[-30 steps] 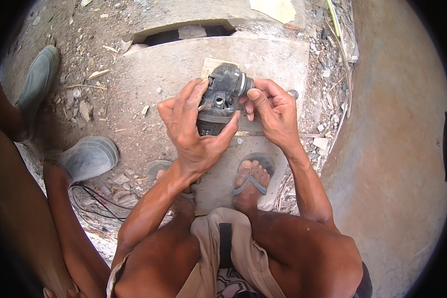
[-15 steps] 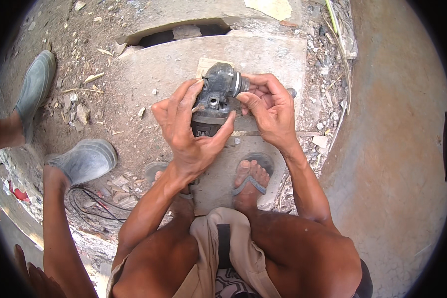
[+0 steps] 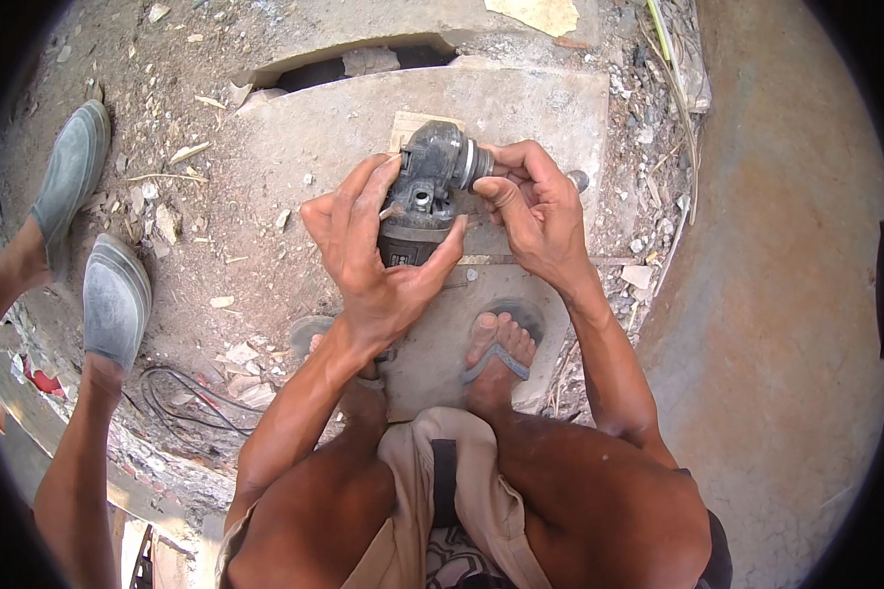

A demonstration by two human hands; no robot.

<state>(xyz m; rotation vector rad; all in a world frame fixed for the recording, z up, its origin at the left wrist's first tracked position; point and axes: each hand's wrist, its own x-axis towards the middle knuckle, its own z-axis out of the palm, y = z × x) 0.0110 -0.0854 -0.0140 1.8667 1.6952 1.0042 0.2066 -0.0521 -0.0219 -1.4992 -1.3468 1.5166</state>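
Observation:
A black angle grinder (image 3: 430, 175), dusty on its gear head, is held above the concrete slab with its spindle side facing right. Around its body from the left wraps my left hand (image 3: 368, 257), thumb on the near side and fingers along the far left. At the spindle end (image 3: 473, 165), which carries a pale metal ring, the bent fingers of my right hand (image 3: 538, 211) are closed, the thumb close below. Whether a small part sits between those fingers is hidden. A round hole shows in the grinder's head.
Another person's grey shoes (image 3: 116, 299) stand at the left on rubble-strewn dirt. Black cable (image 3: 182, 398) loops beside my left foot. A slot opens in the slab (image 3: 521, 108) ahead. A smooth concrete surface (image 3: 756, 294) lies to the right.
The other person's nearer foot has swung left, away from me, and their hand has left the lower-left corner. My right fingers have shifted slightly at the spindle; the grinder stays almost in place.

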